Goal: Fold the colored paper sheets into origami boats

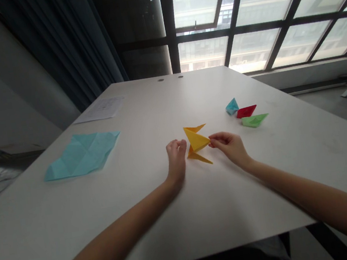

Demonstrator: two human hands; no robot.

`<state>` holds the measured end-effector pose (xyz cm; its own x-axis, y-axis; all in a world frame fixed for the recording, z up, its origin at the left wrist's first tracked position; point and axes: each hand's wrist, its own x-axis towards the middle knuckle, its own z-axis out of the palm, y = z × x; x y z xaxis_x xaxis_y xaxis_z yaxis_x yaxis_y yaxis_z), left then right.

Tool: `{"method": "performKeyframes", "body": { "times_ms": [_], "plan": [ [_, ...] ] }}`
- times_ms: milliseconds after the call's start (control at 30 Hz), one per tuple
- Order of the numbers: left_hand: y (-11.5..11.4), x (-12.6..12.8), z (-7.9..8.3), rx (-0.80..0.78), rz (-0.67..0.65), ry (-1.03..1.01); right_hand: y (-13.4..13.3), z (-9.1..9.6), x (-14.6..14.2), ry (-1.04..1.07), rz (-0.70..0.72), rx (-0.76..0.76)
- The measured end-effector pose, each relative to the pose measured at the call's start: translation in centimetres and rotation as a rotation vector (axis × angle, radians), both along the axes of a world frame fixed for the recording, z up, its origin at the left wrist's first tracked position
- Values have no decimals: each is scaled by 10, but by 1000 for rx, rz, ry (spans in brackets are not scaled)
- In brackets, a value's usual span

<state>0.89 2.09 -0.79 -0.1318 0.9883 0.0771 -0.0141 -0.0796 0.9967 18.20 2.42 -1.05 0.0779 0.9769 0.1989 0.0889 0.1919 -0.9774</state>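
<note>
Head view — right hand (230, 146) has fingers clamped on the tip of a pointed, yellow folded-paper figure (197, 139)! Left hand (176, 159) sits curled beside it — whether gripping, I can't tell.

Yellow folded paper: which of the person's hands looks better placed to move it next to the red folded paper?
Probably the right hand: it pinches a tip of the yellow folded paper and is nearer the red folded paper. The left hand is farther off.

Left hand (176, 159) curled, right hand (232, 147) pinching, forearms (121, 237) (bare) angled inward.
</note>
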Motion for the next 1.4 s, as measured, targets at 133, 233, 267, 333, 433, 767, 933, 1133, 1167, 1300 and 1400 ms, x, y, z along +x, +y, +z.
{"method": "performKeyframes", "body": {
  "times_ms": [133, 233, 267, 333, 433, 767, 933, 1133, 1167, 1300, 1400],
  "plan": [
    [-4, -4, 7, 151, -104, 377, -4, 2, -4, -17, 9, 21],
    [-5, -3, 9, 87, -309, 281, -8, 2, -6, 5, 88, 44],
    [-5, -3, 9, 66, -341, 216, -9, 2, -7, 10, 121, 52],
    [-4, -2, 7, 50, -341, 110, -11, 1, -8, 9, 171, 67],
    [-3, 0, 3, 36, -349, 12, -11, -1, -7, -32, 181, 98],
    [-1, 1, 8, -86, -344, -92, -12, -1, -7, -92, 208, 136],
    [-1, -1, 7, -84, -391, -101, -11, -2, -6, -64, 211, 111],
    [-1, -2, 9, -87, -401, -90, -11, -1, -7, 2, 237, 52],
    [-1, -2, 9, -73, -387, -84, -11, 0, -7, 21, 233, 29],
    [-4, -1, 5, -58, -312, -80, -9, 1, -9, 79, 183, -66],
    [-6, -3, 5, -41, -255, -80, -6, -2, -9, 150, 174, -105]
  ]
}}
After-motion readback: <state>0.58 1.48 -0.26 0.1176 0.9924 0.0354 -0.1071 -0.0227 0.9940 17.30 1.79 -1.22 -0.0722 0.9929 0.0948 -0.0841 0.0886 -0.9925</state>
